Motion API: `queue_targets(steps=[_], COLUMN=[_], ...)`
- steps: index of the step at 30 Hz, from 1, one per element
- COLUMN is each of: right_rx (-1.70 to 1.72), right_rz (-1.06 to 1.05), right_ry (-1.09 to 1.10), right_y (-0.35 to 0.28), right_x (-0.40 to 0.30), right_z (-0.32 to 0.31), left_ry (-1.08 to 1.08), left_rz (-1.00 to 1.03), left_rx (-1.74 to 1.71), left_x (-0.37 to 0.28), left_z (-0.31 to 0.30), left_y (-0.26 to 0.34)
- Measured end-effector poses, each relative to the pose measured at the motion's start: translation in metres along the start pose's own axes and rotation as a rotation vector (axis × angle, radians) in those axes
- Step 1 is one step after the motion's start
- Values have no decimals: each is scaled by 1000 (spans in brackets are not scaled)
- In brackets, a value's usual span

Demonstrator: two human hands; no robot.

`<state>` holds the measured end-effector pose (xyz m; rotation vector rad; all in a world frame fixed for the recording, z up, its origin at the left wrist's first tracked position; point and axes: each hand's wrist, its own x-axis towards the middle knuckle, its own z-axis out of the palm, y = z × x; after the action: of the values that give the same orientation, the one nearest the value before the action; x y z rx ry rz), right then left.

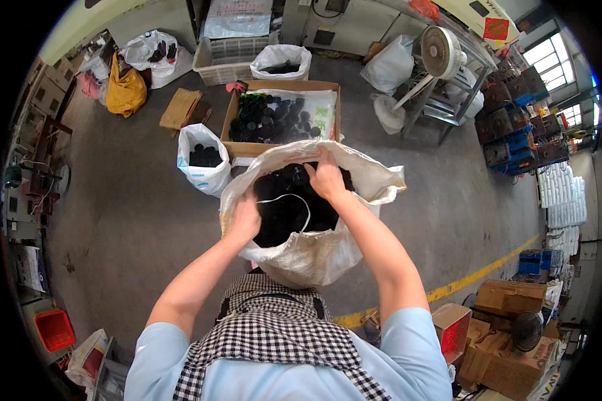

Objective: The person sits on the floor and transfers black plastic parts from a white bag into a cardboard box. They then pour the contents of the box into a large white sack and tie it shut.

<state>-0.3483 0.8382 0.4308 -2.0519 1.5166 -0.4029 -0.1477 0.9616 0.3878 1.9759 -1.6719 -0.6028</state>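
A large white woven sack (306, 255) stands open-mouthed before me, with many dark pieces (281, 220) inside and a thin white string (306, 203) lying over them. At the left side of its mouth, my left hand (246, 218) grips the rim, the fingers partly hidden. My right hand (326, 175) holds the far rim with its fingers over the edge. Just beyond the sack is a shallow cardboard box (251, 149) with round black parts (271, 118) on a printed sheet. A smaller white bag (205, 175) of black parts stands to the left.
Behind the box are a white bag (281, 72) with dark contents and a plastic crate (213, 75). Flattened cardboard (180, 110) and a yellow bag (125, 90) lie at left. A standing fan (437, 52) is at the back right; cardboard cartons (511, 361) are at the lower right.
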Motion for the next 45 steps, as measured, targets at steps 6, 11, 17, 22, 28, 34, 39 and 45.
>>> queue_targets(steps=[6,11,17,22,28,34,39,45], right_rx=[-366,-321,-388,-423,-415,-380,-388,-204], right_rz=[167,139,-378,-168,-274,-209,-361,15], right_ry=[-681,-696,-775,-785,-481,-342,-246,-65], right_y=[-19,0,-35,1,-6,15,22,26], right_x=[36,67,61,66,43,46,28,-14], right_z=[66,114,107,114,104,92,94,80], left_ry=[-287,-452,-371,-434,-395,-336,-130,-263], left_rz=[-375,-1213,-1081,-1071,-1131,-894,-496,-816], left_rx=[-218,-1029,-1169,-1215,-1230,-1044,-790,-1653], left_x=[11,18,16,34,39,46,17,29], left_z=[46,60,81,89,101,118,114,51], left_y=[-39,-55,-68,-58,-78,-84,-87,28])
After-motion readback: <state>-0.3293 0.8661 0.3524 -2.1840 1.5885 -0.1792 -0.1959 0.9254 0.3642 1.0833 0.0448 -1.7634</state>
